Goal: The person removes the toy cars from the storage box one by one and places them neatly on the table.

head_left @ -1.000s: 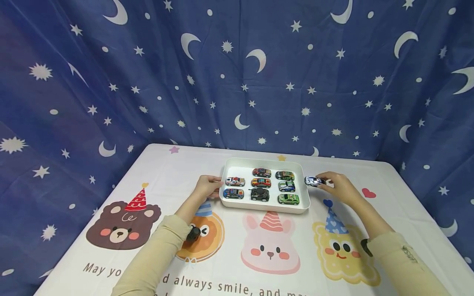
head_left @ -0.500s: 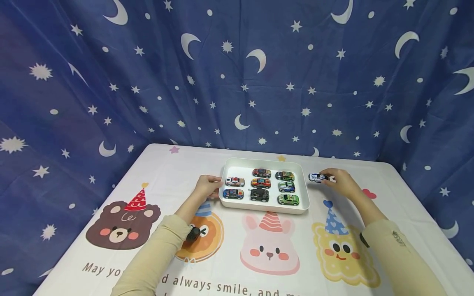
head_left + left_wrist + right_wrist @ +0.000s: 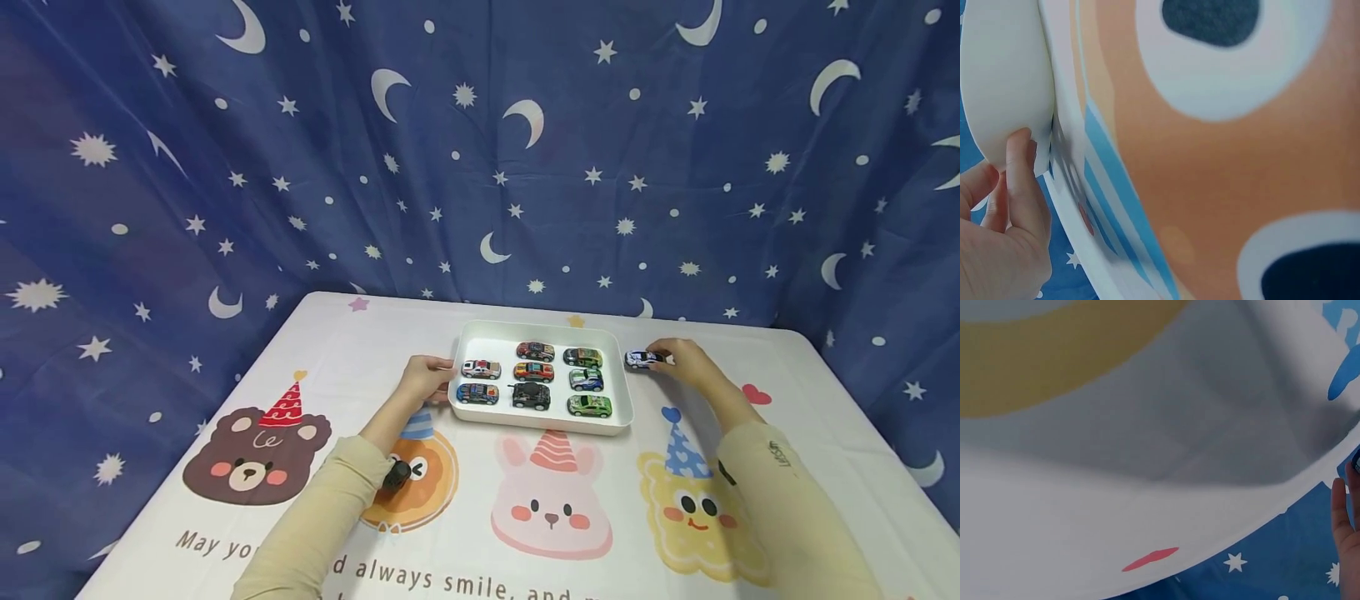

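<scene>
In the head view my left hand (image 3: 423, 379) grips the left end of a shallow white tray (image 3: 540, 423), its thumb at the rim. The left wrist view shows the fingers against the outer wall of the tray (image 3: 1007, 75). Several small toy cars stand in the tray, among them a green car (image 3: 589, 406), a black car (image 3: 531, 396) and a red-and-yellow car (image 3: 534, 372). Just right of the tray, my right hand (image 3: 684, 362) pinches the rear of a white-and-blue toy car (image 3: 640, 359). Only part of the right hand (image 3: 1347, 531) enters its wrist view.
A white tablecloth (image 3: 435, 567) printed with cartoon animals and lettering covers the table. Behind the tray the table meets a blue curtain (image 3: 420, 192) with moons and stars. Bare cloth lies in front of the tray and to both sides.
My right hand has carried the white-and-blue car slightly right, away from the tray's rim. The right forearm has swung inward. My left hand keeps its grip, and the head view has shifted a little.
</scene>
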`<state>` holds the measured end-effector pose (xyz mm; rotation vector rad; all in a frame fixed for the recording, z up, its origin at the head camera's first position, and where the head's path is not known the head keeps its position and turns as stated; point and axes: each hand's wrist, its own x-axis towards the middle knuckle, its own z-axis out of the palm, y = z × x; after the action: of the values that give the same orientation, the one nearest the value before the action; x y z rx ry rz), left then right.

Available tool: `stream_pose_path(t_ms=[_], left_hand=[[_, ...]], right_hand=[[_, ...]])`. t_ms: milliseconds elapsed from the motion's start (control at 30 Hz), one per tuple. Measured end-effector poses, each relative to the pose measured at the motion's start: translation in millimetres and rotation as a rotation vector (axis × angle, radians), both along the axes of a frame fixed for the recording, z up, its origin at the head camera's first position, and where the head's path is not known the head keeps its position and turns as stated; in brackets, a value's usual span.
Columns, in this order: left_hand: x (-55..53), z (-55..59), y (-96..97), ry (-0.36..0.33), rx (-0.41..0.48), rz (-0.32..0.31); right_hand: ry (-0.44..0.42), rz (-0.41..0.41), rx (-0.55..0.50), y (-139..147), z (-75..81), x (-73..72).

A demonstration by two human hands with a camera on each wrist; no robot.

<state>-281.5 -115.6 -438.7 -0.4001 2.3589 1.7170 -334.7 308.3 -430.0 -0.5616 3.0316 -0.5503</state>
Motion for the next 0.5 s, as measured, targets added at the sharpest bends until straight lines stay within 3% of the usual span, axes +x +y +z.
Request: stream_pose_path(t_ms=[267,500], left_hand=[[-2.1,-2.5,-0.5,0.003,0.023,0.012],[-2.0,-2.0,0.8,-0.011,0.007,0.01]], right_hand=[[-0.008,0.032,-0.009,-2.3,-1.8,-5.9],[-0.04,0.008,0.012,0.3,-7.8,-6.5]])
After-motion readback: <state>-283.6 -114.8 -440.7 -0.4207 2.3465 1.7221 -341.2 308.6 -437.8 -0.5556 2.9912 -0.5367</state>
